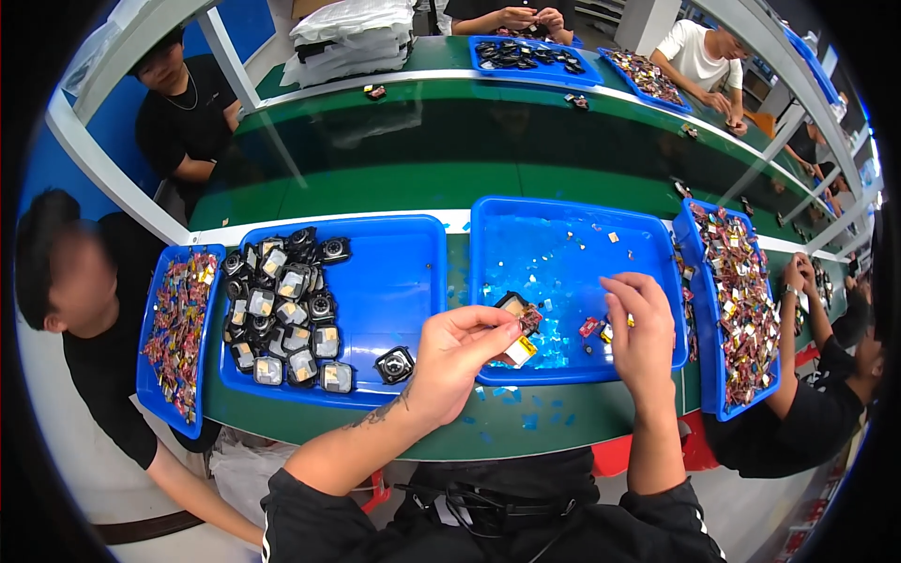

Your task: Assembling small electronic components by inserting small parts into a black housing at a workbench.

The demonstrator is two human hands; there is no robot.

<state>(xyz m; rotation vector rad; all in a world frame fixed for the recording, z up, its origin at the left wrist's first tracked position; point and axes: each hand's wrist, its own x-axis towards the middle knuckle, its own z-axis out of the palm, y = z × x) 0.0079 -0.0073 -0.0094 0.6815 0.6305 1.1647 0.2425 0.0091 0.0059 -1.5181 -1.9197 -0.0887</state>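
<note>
My left hand [460, 352] is closed in a pinch on a small black device case [514, 304], held above the near left part of a blue tray [572, 376]. A reddish circuit board [531, 319] and a silver battery cell with a yellow end [519, 351] show at the case; whether they are still joined to it I cannot tell. Over the right side of that tray, my right hand [642, 333] has its fingers apart. Beside its thumb are a small red board [589, 327] and a yellow-ended piece [607, 334]. Blue film scraps cover much of the tray floor.
To the left, a blue tray [394, 253] holds several black watch-like cases [291, 314]. Narrow trays of loose boards stand at far left [178, 328] and right [735, 300]. Beyond runs a green conveyor [422, 192]. People sit around; white frame posts [113, 169] rise at left.
</note>
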